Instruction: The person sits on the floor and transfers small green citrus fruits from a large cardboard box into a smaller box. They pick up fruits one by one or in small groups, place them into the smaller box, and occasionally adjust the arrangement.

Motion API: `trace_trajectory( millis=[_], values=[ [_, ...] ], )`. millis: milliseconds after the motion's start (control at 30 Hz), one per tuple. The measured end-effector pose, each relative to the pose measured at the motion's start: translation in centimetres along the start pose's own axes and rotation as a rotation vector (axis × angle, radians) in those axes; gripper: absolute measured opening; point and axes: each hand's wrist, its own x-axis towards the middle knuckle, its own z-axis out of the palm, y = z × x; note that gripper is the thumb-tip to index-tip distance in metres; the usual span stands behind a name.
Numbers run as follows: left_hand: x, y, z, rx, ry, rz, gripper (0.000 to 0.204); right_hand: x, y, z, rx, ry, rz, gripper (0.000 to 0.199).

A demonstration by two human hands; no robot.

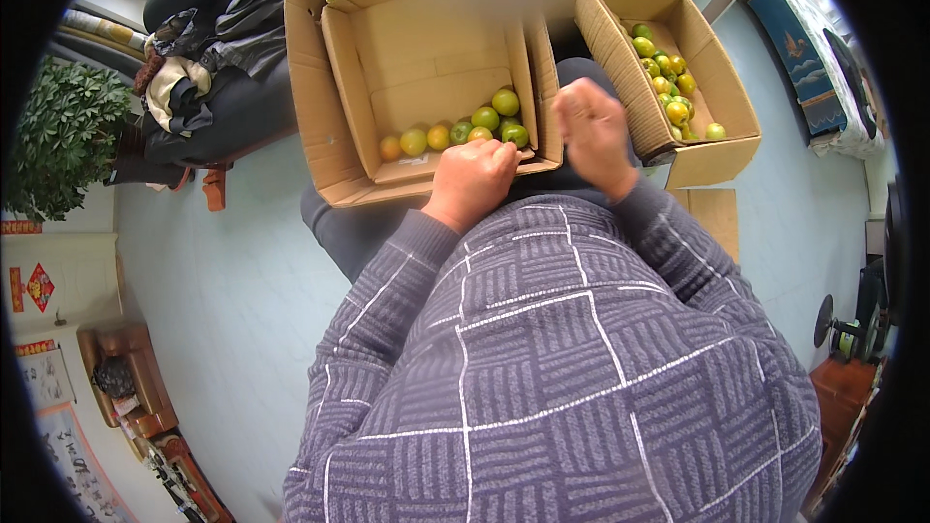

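In front of me stands a large open cardboard box with a smaller cardboard box nested inside. Along the inner box's near side lie several green and orange tomatoes, bunched toward the right corner. My left hand is closed at the near wall, right beside the tomatoes; whatever its fingers hold is hidden. Off the big box's right edge, my right hand is raised with curled fingers, slightly blurred. I cannot make out anything in it. It lies between the big box and a second cardboard box.
The second box, at the right, holds more green and yellow tomatoes. A cardboard piece lies below it. A dark sofa with clothes and a leafy plant stand at the left. A blurred shape covers part of the top edge.
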Motion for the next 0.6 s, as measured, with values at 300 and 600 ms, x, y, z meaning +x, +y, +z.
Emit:
trace_trajectory(
  millis=[300, 600],
  values=[
    [0.9, -4.3, -0.9, -0.017, -0.258, -0.472, 0.028, -1.1, 2.1, 4.3, 0.053, -0.167, 0.007, 0.045],
    [2.7, -5.3, 2.2, 0.007, -0.469, -0.412, 0.037, -1.0, 1.9, 4.2, 0.028, -0.223, -0.001, 0.044]
  ],
)
